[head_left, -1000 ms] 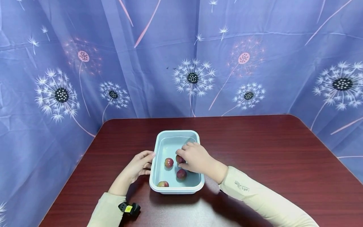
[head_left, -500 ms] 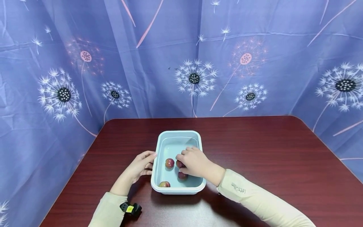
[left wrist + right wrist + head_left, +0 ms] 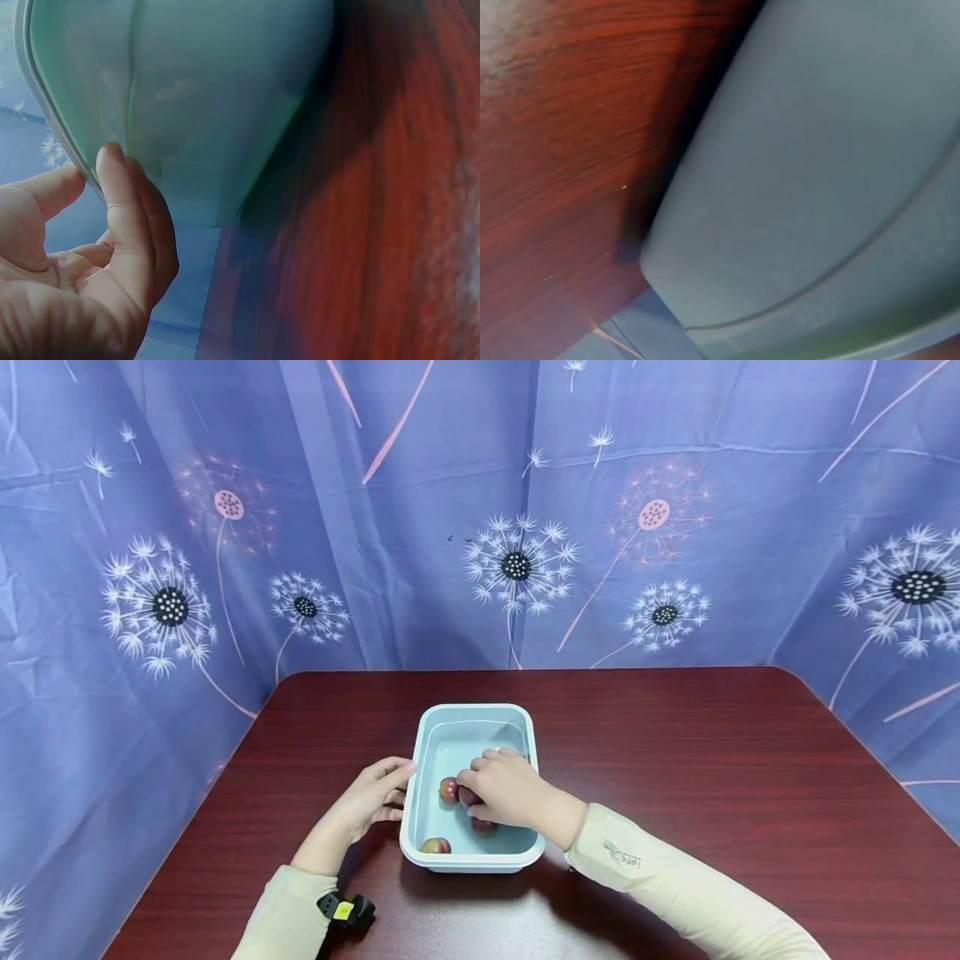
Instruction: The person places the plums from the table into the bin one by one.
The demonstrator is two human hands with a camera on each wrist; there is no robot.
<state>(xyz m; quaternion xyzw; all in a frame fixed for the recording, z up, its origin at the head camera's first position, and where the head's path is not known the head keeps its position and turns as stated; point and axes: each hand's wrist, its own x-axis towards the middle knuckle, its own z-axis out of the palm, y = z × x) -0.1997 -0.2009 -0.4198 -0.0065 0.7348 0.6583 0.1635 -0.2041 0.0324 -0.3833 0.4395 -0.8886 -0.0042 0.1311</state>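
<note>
A pale blue plastic basin (image 3: 471, 861) stands on the table with several reddish plums in it. My left hand (image 3: 367, 797) pinches its left rim; in the left wrist view the thumb is at the rim and the fingers (image 3: 127, 217) lie against the outer wall. Inside the basin my right hand (image 3: 510, 789) grips a dark red plum (image 3: 468, 797), partly hidden by the fingers. Touching or nearly touching it is another plum (image 3: 448, 790) on the left. A third plum (image 3: 483, 828) shows below the right hand, and a greenish-red plum (image 3: 436, 846) sits in the near left corner.
The dark red wooden table (image 3: 712, 760) extends on both sides of the basin. Behind it hangs a blue curtain (image 3: 420, 568) with dandelion prints. A black wrist device (image 3: 347, 910) is by the left cuff. Only the basin's outer wall (image 3: 802, 172), table and curtain show in the right wrist view.
My right hand has moved left and slightly nearer inside the basin, bringing its plum up to the left-hand one. The left hand has kept its hold on the rim.
</note>
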